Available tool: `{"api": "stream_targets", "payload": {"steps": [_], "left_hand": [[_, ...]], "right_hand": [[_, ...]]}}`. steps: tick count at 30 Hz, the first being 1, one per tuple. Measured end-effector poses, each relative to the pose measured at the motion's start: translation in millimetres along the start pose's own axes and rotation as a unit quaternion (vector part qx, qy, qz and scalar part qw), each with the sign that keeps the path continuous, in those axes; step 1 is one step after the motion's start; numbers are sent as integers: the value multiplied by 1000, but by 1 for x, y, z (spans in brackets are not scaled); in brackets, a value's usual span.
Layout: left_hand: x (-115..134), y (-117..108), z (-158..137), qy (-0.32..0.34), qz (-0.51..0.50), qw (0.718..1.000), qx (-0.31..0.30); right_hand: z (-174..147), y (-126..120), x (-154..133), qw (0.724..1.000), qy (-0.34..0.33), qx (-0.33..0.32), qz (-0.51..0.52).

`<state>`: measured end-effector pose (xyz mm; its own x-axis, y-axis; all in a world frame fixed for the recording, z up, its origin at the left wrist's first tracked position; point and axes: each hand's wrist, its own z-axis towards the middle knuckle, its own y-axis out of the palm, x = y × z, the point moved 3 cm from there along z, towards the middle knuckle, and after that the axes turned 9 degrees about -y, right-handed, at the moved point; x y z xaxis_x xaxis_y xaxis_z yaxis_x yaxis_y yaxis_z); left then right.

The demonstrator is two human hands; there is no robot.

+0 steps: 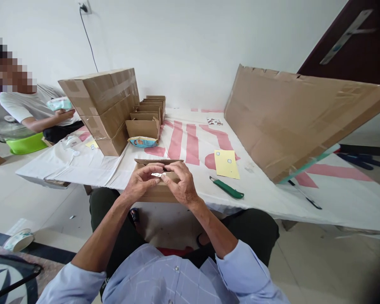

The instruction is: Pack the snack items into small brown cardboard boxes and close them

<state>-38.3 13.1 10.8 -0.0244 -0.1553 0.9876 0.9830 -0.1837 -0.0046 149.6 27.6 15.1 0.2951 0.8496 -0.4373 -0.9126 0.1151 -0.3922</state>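
Observation:
A small cardboard box (158, 195) stands at the table's front edge, right before me, its back flap (160, 161) raised behind my fingers. My left hand (142, 180) is curled over the box's top from the left, thumb and fingers bent inward. From the other side my right hand (181, 182) grips the top, its thumb tip close to the left one. Between the fingertips shows a small white piece (158, 174), perhaps a label; the fingers partly hide it. To the right lie a yellow sheet (227, 164) with small white square stickers and a green utility knife (226, 188).
Taped cartons (103, 99) are stacked at left, beside a row of open small boxes (142, 126) with a blue packet (142, 142) in front. A large cardboard panel (291, 118) leans at right near a thin black-tipped tool (305, 194). A co-worker (44, 107) sits far left holding a packet.

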Motion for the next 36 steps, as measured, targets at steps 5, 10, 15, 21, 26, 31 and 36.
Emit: {"api": "stream_targets", "payload": {"steps": [5, 10, 15, 21, 26, 31, 36], "left_hand": [[1, 0, -2, 13, 23, 1000, 3], [3, -1, -6, 15, 37, 999, 14], [3, 0, -6, 13, 47, 999, 5], [5, 0, -10, -15, 88, 996, 26], [11, 0, -11, -14, 149, 988, 38], [15, -2, -15, 46, 218, 974, 40], [7, -9, -22, 84, 236, 966, 71]], "right_hand": [[-2, 10, 3, 999, 27, 12, 41], [-5, 11, 1, 996, 66, 18, 52], [-7, 12, 0, 991, 99, 27, 83], [-11, 18, -1, 989, 112, 27, 90], [-13, 6, 0, 992, 111, 21, 63], [-35, -87, 56, 986, 153, 59, -29], [-78, -217, 146, 878, 366, 25, -306]]}}
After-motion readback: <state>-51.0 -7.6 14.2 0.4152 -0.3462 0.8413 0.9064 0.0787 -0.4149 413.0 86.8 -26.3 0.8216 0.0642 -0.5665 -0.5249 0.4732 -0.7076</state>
